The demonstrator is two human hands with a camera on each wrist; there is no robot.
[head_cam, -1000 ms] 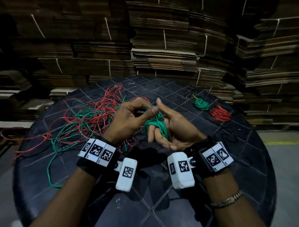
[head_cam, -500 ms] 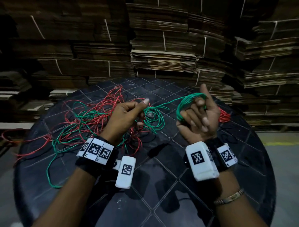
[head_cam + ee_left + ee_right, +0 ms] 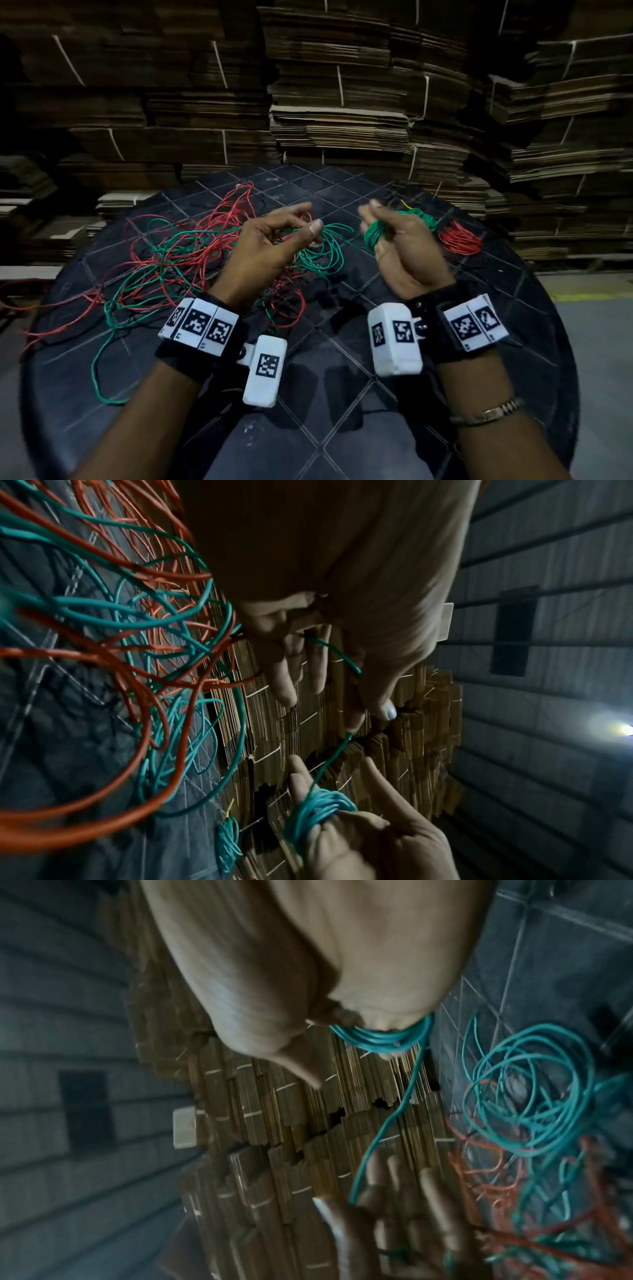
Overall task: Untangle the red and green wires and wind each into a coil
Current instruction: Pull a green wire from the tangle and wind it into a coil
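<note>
Black wrist straps carrying white marker-printed blocks; metal bracelet on right forearm.

Warehouse: towering strapped stacks of flattened cardboard (corrugated wall behind)

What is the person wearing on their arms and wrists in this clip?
Both forearms are bare, no sleeves. Each wrist carries a black strap band with white square-patterned marker tags and a white boxy camera unit bearing similar tags. The right wrist also has a metal link bracelet.
</note>
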